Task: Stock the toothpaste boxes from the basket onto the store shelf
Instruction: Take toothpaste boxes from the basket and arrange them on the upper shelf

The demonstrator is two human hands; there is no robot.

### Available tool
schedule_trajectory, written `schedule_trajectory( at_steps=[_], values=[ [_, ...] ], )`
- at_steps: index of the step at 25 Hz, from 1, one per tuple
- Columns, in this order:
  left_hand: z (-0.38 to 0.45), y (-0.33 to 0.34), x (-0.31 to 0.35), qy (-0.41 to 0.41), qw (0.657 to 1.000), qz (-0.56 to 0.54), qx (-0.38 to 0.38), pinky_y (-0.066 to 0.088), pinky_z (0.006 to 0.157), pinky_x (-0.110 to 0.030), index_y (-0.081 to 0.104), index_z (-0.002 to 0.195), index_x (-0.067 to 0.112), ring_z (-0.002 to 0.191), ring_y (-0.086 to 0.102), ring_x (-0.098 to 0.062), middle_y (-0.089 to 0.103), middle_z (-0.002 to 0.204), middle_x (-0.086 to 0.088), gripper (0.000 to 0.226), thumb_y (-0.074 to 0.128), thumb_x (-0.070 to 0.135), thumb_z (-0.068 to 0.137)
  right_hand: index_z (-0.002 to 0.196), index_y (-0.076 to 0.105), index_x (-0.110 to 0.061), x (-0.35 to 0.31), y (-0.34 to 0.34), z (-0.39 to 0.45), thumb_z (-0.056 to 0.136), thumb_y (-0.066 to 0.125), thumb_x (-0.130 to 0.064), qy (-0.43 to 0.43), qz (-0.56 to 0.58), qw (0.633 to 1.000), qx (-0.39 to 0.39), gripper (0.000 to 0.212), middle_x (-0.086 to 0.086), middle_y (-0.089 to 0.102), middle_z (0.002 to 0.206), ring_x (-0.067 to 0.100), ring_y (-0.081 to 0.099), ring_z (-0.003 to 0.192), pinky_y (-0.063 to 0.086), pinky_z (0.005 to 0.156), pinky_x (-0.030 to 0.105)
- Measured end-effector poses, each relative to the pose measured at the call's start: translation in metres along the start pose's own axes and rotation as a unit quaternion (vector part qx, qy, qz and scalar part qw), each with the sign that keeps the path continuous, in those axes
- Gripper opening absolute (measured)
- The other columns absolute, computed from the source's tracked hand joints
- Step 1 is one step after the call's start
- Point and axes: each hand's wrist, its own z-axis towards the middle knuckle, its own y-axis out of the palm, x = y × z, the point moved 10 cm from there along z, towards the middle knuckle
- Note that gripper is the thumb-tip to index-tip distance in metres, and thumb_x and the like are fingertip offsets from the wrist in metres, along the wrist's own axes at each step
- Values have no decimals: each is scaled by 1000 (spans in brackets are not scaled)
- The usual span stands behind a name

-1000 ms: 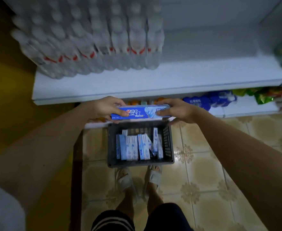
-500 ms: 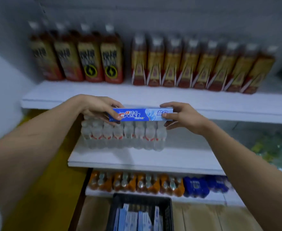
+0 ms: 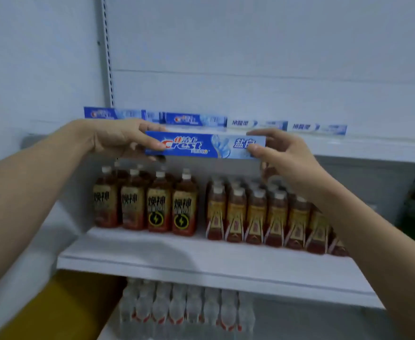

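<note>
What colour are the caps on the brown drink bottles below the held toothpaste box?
White caps, clearest in the head view.

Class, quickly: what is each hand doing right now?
Left hand: grips the toothpaste box at its left end.
Right hand: pinches the box's right end.

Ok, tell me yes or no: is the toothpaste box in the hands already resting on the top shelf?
No: the toothpaste box is held in the air by the left hand and right hand, in front of the top shelf edge.

Middle shelf: four brown drink bottles with lightning labels (image 3: 145, 204) stood left, a row of gold-labelled brown bottles (image 3: 268, 217) right. Clear water bottles (image 3: 186, 310) packed below. Yellow surface (image 3: 54, 305) lower left.
</note>
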Motion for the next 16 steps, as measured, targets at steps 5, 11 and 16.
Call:
schedule_trajectory(
  at_steps=[5,11,16],
  values=[
    [17,-54,54,84,984,28,156,59,77,-28,61,118,11,106,66,-23,65,117,-11,50,79,16,72,115,65,-20,-28,-3,75,87,73,-22,-28,-76,996,25,29,1,69,101,16,56,57,54,54,33],
    [61,-91,50,24,924,267,271,51,79,-33,59,124,17,95,56,-22,57,117,-6,50,79,29,80,116,59,-23,-2,3,157,85,74,-30,51,-231,971,-24,35,3,70,100,17,57,65,54,59,27],
    [105,-108,44,-21,882,347,317,44,80,-30,61,122,13,90,54,-21,60,116,-8,50,80,30,79,115,58,-14,39,16,226,88,70,-20,106,-335,935,-46,30,16,62,106,22,64,63,61,63,34]
  ],
)
